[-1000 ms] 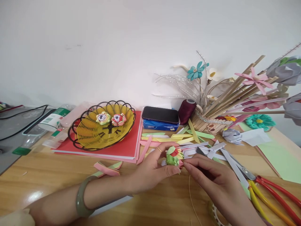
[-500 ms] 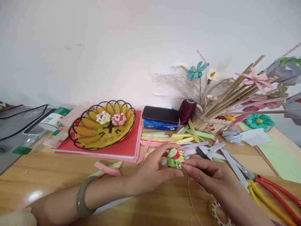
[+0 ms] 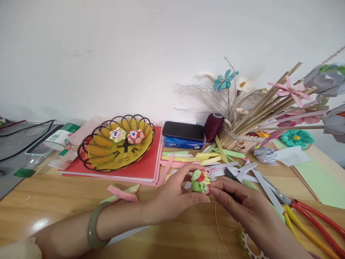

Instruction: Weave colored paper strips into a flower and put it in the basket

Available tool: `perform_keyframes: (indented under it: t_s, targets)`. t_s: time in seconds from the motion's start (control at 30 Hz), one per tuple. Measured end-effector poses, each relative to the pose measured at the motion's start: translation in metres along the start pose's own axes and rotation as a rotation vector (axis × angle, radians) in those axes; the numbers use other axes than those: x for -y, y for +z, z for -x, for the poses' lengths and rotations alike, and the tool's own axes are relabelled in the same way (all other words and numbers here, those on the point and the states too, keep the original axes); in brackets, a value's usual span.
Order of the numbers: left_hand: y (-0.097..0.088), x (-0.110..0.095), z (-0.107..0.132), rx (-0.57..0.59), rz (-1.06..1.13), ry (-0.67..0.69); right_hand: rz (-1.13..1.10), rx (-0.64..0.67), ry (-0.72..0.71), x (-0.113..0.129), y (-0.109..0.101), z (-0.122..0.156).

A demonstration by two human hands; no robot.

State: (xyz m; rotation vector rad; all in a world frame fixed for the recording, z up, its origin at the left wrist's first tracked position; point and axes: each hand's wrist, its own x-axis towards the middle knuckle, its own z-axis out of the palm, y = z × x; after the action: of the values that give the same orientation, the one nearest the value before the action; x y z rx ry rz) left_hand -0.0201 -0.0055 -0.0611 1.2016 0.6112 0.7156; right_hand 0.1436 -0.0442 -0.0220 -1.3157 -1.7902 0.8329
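A small folded paper flower [image 3: 199,182] in green, yellow, red and pink sits between my two hands above the table. My left hand [image 3: 176,192], with a ring and a bangle, curls round its left side, thumb beneath and index finger behind. At its lower right edge, the thumb and fingertips of my right hand [image 3: 237,201] pinch a pink petal. A thin cord [image 3: 219,225] hangs down below the flower; its upper end is hidden. Cut paper strips [image 3: 194,158] lie just behind my hands.
Two finished paper flowers [image 3: 136,136] rest in a yellow basket [image 3: 102,158] on red paper [image 3: 134,169]. Behind are a phone [image 3: 183,130] and thread spool [image 3: 213,124]. Scissors [image 3: 283,198], red-handled pliers [image 3: 320,219] and a tape roll [image 3: 250,244] lie right, near a flower holder [image 3: 237,142].
The whole view has shifted very slightly. Both hands keep the same hold on the paper flower, with only a tiny movement of the right fingers.
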Motion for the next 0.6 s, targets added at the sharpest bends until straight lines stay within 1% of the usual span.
perform_keyframes:
  t_s: [0.13,0.2,0.37,0.53,0.6]
  targets:
    - [-0.0002,0.0005,0.001,-0.001,0.0,-0.015,0.046,0.032,0.112,0.0008,0.0003,0.0014]
    - [-0.0003,0.0016,0.0016,-0.001,-0.002,-0.026,0.072,0.035,0.141,0.001,0.001,0.003]
    - [-0.0005,0.0036,0.0013,-0.012,0.012,-0.016,0.047,0.067,0.133,0.0012,0.0021,0.0054]
    - [0.0002,0.0014,0.0008,-0.005,0.0,-0.028,0.085,0.046,0.17,0.0001,0.0038,0.0045]
    - [0.0001,0.001,0.0007,-0.002,-0.002,-0.028,0.1,0.039,0.154,-0.0012,0.0041,0.004]
